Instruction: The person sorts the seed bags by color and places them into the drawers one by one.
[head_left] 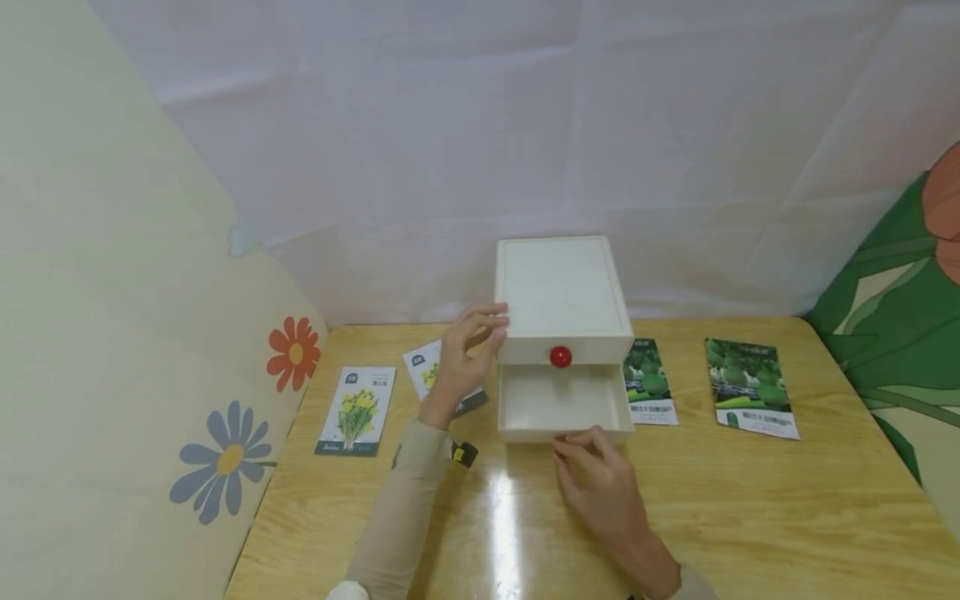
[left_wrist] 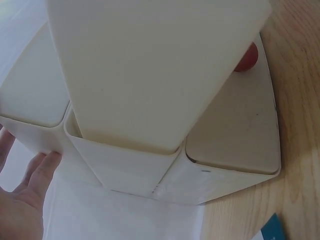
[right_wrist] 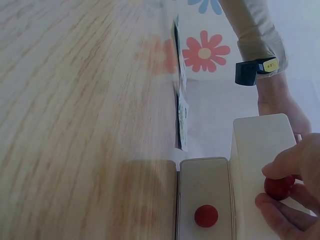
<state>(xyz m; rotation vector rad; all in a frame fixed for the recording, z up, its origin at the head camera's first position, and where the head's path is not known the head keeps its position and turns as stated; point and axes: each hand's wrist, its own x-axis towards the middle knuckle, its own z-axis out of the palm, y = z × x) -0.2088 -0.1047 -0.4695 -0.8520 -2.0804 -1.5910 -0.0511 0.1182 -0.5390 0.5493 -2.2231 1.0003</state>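
Note:
A small white cabinet [head_left: 562, 283] with red round knobs stands on the table against the back cloth. Its middle drawer [head_left: 566, 435] is pulled out, with part of the inside floor showing below the top drawer's knob [head_left: 560, 357]. My right hand [head_left: 603, 487] pinches the red knob [right_wrist: 279, 187] of that middle drawer between thumb and fingers. At the cabinet's left side, my left hand [head_left: 465, 358] rests its extended fingertips against the wall near the top. The bottom drawer [right_wrist: 205, 187] is closed in the right wrist view.
Two seed packets with yellow flowers lie to the left, one flat [head_left: 356, 411] and one [head_left: 422, 367] partly behind my left hand. On the right are two green gourd packets, one [head_left: 651, 383] beside the cabinet and one [head_left: 752, 387] farther out. Cloth walls enclose the wooden table [head_left: 750, 517].

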